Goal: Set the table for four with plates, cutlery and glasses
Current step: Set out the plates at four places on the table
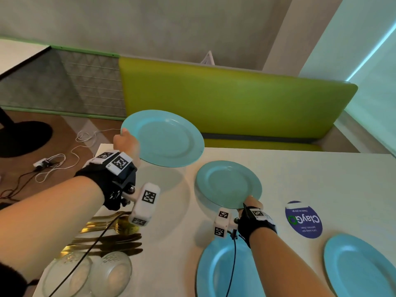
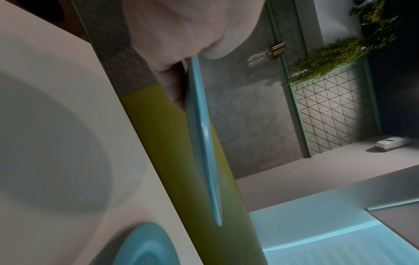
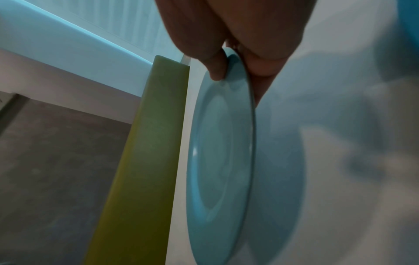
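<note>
My left hand [image 1: 125,141] pinches the near-left rim of a light blue plate [image 1: 165,138] and holds it in the air above the table's far-left part; the left wrist view shows that plate [image 2: 204,136] edge-on between thumb and fingers [image 2: 172,86]. My right hand [image 1: 252,203] grips the near rim of a second blue plate [image 1: 228,184], held just above the white table [image 1: 310,179]; in the right wrist view the thumb lies on top of this plate [image 3: 222,143]. Two more blue plates [image 1: 216,269] [image 1: 360,264] lie near me.
Gold forks, spoons and knives [image 1: 111,236] lie at the near left, with two upturned clear glasses [image 1: 113,273] in front of them. A round blue sticker [image 1: 303,219] is on the table at right. A green bench [image 1: 225,99] stands beyond the far edge. Cables [image 1: 55,161] lie on the floor.
</note>
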The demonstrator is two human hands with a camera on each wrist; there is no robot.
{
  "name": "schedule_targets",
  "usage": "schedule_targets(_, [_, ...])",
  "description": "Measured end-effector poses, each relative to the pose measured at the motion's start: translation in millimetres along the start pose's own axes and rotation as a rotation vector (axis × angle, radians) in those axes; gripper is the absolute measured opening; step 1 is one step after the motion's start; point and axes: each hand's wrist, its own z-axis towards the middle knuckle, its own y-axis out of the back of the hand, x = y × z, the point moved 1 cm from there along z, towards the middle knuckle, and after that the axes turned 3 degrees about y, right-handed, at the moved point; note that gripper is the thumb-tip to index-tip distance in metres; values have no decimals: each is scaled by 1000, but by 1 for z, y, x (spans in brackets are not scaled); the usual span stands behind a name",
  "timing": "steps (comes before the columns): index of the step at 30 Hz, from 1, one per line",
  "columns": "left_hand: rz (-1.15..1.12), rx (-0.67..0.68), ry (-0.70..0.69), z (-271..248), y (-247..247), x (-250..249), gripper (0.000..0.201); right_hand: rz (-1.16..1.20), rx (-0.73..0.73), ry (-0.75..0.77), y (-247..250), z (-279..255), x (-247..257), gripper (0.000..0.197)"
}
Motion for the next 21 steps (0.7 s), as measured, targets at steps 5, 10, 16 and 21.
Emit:
schedule_targets(5, [-21, 11, -10, 7, 0, -3, 52, 6, 40, -22, -8, 4, -2, 42])
schedule_targets(10, [-17, 10, -12, 14, 1, -2, 53, 59, 8, -75, -15, 6, 3, 49])
schedule_targets(16, [38, -10, -28, 18, 3, -3, 53, 123, -40, -102, -22, 6, 6, 55])
schedule_targets(21, [39, -6, -45, 19, 1, -3, 52, 90, -26, -97, -23, 5, 7, 58])
